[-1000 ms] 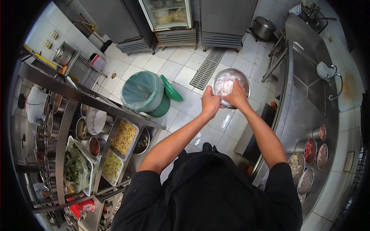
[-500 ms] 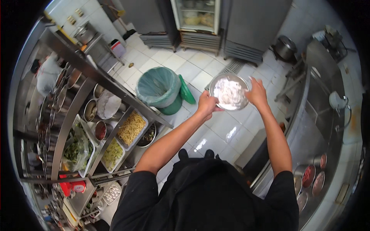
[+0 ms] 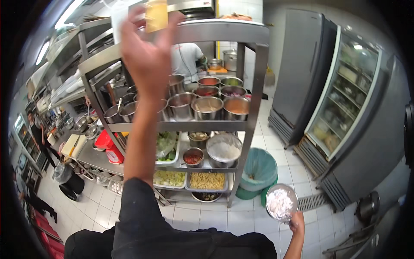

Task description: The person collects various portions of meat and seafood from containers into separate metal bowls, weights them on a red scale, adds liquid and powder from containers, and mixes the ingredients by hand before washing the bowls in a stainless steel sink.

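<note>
My left hand [image 3: 148,54] is raised at the top of the shelving, blurred, its fingers spread around a yellow block-shaped thing [image 3: 156,16]. Whether the fingers touch it I cannot tell. Low on the right, my right hand [image 3: 296,222] is closed on the rim of a round metal bowl [image 3: 295,199]. White, powder-coated pieces [image 3: 280,203] lie in the bowl, which is held out over the floor.
A steel shelf rack [image 3: 185,126] stands ahead with several metal pots, a tray of noodles [image 3: 207,181] and a red scale [image 3: 111,147]. Beside it is a lined green bin [image 3: 257,170]. Tall fridges [image 3: 297,69] line the right. A person in white [image 3: 185,58] stands behind the rack.
The view has swung left toward the shelf rack. My left hand has left the bowl and gone up to the top shelf. My right hand now holds the bowl alone.
</note>
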Available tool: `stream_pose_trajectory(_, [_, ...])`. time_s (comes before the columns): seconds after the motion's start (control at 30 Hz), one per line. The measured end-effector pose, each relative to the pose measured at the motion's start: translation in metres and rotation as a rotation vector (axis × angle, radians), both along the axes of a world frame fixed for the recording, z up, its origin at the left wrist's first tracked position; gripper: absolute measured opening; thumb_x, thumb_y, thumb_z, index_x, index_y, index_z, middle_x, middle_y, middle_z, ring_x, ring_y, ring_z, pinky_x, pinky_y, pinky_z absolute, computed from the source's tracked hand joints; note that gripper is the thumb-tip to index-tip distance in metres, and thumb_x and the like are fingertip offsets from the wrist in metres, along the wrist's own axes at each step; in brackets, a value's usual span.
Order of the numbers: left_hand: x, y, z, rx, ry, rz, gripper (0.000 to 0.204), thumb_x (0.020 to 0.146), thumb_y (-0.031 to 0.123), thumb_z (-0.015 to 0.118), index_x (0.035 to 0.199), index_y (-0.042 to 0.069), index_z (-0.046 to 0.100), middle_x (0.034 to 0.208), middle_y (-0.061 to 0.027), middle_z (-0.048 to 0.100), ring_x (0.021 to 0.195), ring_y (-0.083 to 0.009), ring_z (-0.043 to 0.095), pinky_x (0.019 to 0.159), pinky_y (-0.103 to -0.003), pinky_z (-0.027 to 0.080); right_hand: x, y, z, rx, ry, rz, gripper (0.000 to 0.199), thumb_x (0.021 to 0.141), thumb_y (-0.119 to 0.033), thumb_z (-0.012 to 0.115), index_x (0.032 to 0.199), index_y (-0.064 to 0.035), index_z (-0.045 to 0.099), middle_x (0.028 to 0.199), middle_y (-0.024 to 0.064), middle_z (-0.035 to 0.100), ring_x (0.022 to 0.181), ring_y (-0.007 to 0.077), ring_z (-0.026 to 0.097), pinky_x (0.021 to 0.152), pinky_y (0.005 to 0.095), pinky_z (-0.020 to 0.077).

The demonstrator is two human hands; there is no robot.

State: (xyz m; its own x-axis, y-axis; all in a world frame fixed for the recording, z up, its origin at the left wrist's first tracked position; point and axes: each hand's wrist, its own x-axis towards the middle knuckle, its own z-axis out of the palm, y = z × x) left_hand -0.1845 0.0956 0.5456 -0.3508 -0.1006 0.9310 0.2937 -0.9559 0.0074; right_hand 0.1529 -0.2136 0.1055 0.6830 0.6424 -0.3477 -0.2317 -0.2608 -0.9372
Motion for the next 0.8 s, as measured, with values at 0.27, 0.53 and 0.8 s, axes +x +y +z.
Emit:
stream_pose_trajectory(0.27, [-0.172,0.232,0.121,-0.892,0.03,0.556,0.117,0.054,0.06,0.076,0.131,-0.012,0.027,0.122,-0.023,0.045,0.126,-0.0335,0.034,0.102,-0.041,0.033,-0.032,0.023,0.03,-0.005,-0.015,-0.038,0.032,0.066,0.0,0.046,0.095,0.0076,0.059,0.076,0.0128,0.062,0.052,0.0165,0.056,0.04,0.0279,0.0407])
stream_pose_trajectory(0.53, [-0.218,0.314,0.129,-0.482,0.569,0.326,0.053,0.066,0.045,0.067,0.101,0.005,0.067,0.082,-0.0075,0.064,0.087,-0.0194,0.059,0.077,-0.035,0.047,-0.036,0.032,0.011,0.104,-0.016,-0.068,0.027,0.072,-0.001,0.05,0.095,0.0073,0.06,0.08,0.0102,0.063,0.064,0.0178,0.059,0.056,0.0315,0.0477])
stream_pose_trajectory(0.8, [-0.081,0.125,0.08,-0.371,0.409,0.446,0.052,0.065,0.038,0.069,0.103,0.003,0.062,0.085,-0.011,0.064,0.083,-0.0195,0.061,0.075,-0.034,0.048,-0.025,0.049,0.059,0.116,-0.135,-0.171,0.028,0.076,-0.008,0.052,0.097,0.0083,0.061,0.08,0.0098,0.063,0.066,0.0168,0.057,0.057,0.0311,0.0446])
